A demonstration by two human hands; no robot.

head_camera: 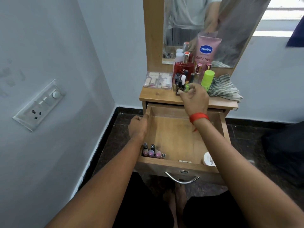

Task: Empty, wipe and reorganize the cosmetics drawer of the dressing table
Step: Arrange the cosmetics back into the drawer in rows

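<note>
The drawer (172,132) stands pulled out toward the person, handle (181,178) nearest. At its front left corner a cluster of small polish bottles (151,151) stands upright; along the front edge lies a thin stick-like item (185,161), and at the front right corner a white jar (209,159) is half covered by the right forearm. The rest of the drawer floor is bare wood.

The left hand (138,127) is curled over the drawer's left wall, gripping it. The right hand (195,97) reaches past the drawer's back edge to the tabletop (158,94), fingers pinched on a small green bottle (187,87) at the front of the group there.

Further back on the tabletop stand dark-capped bottles, a red perfume bottle (183,68), a lime-green tube (207,79) and a pink Vaseline tube (206,48) against the mirror (230,30). A clear case (158,79) lies at the left edge, a striped cloth (224,88) at the right.

With the cloth set aside and the drawer nearly bare, this looks like the reorganizing step: items going back in, one at a time. The next move likely calls for lifting the green bottle clear without toppling its close neighbours, then standing it beside the polish cluster.

Whether the green bottle is already off the tabletop cannot be told; the fingers hide its base. Labels on the small bottles are too small to read.
</note>
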